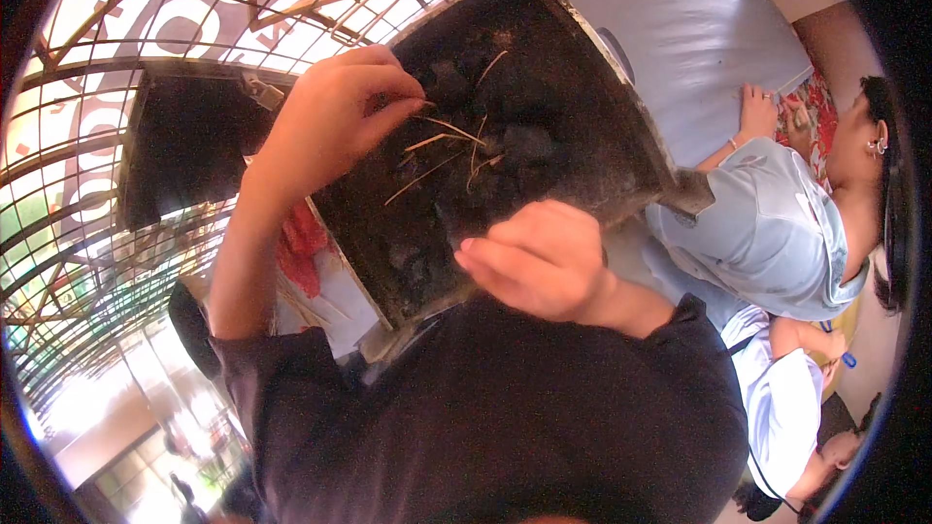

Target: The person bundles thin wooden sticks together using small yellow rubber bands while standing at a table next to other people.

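Note:
A dark open tray or box (582, 182) with a pale worn rim lies before me, with dark lumps that look like charcoal inside. Several thin straw-like strands (444, 137) are scattered across the lumps. Over the tray's left part is my left hand (357, 105), its thumb and forefinger pinched together at the end of a thin strand. My right hand (542, 262) hovers over the near edge, fingers curled and fingertips together; whether something thin is between them cannot be told.
A metal grille (240, 14) curves along the left and far side, with a padlock (263, 93) by a dark panel. Red material (300, 247) lies beside the tray. Two people sit at right, one near a pale covered table (655, 29).

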Motion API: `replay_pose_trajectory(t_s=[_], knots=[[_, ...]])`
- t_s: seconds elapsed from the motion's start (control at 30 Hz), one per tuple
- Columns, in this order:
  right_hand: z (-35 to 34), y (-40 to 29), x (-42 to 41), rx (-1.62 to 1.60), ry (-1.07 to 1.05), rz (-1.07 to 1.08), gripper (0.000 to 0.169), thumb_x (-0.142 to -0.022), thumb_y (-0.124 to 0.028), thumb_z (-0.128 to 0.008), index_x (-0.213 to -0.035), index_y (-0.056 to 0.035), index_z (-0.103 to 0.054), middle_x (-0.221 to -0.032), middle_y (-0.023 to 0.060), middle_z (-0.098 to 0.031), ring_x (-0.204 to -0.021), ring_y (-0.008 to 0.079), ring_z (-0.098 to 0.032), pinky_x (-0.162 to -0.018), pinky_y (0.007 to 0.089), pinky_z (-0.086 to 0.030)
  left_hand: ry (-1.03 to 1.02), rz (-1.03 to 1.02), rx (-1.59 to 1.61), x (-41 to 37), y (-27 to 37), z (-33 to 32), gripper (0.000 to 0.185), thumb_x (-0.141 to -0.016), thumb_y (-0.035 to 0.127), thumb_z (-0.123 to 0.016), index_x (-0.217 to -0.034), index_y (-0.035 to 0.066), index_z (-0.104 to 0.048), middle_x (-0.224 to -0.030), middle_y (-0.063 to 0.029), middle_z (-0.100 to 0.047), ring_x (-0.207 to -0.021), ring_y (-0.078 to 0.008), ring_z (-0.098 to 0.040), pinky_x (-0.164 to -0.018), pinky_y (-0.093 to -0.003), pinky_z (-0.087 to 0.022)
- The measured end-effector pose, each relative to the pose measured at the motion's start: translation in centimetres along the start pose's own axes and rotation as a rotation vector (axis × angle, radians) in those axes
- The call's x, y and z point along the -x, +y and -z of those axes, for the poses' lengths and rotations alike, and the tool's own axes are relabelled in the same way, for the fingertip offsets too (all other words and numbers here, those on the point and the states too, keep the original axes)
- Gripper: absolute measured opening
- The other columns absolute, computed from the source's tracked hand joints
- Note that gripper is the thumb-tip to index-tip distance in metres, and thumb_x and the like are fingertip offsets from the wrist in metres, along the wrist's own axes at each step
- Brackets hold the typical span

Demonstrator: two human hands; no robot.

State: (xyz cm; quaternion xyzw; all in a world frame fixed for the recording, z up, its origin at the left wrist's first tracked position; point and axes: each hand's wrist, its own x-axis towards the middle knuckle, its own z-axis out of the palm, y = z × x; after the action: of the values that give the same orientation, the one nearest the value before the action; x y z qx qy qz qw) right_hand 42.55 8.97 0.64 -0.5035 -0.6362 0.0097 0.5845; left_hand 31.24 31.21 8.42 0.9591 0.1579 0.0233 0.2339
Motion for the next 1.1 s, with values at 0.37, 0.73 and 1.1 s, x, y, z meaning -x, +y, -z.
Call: replay_pose_trajectory(t_s=[0.37, 0.73, 1.1], knots=[[0.2, 0.3, 0.0, -0.039, -0.005, 0.018, 0.021, -0.071, -0.005, -0.085, -0.088, -0.0067, -0.073, -0.077, 0.0011, -0.062, -0.058, 0.0172, -0.058, -0.049, 0.0306, -0.044, -0.113, -0.121, -0.208, -1.4, 0.0, -1.0, 0.010, -0.083, 0.011, -0.071, -0.090, 0.004, -0.073, -0.087, -0.0113, -0.066, -0.081, -0.0326, -0.067, -0.072, -0.0410, -0.053], [0.3, 0.1, 0.1, -0.021, -0.007, 0.012, 0.016, -0.075, -0.010, -0.082, -0.083, -0.0087, -0.068, -0.077, 0.0002, -0.060, -0.060, 0.0166, -0.058, -0.051, 0.0306, -0.045, -0.132, -0.130, -0.243, -1.5, 0.3, -1.5, 0.012, -0.082, 0.012, -0.070, -0.090, 0.004, -0.074, -0.086, -0.0118, -0.064, -0.080, -0.0341, -0.066, -0.071, -0.0426, -0.052], [0.5, 0.1, 0.3, -0.022, -0.002, 0.016, 0.016, -0.075, -0.010, -0.081, -0.085, -0.0084, -0.069, -0.078, 0.0000, -0.060, -0.061, 0.0160, -0.058, -0.051, 0.0303, -0.045, -0.224, -0.083, -0.350, -1.9, 0.5, -1.7, 0.010, -0.084, 0.015, -0.067, -0.087, 0.008, -0.073, -0.090, -0.0086, -0.065, -0.084, -0.0322, -0.067, -0.072, -0.0437, -0.055]])
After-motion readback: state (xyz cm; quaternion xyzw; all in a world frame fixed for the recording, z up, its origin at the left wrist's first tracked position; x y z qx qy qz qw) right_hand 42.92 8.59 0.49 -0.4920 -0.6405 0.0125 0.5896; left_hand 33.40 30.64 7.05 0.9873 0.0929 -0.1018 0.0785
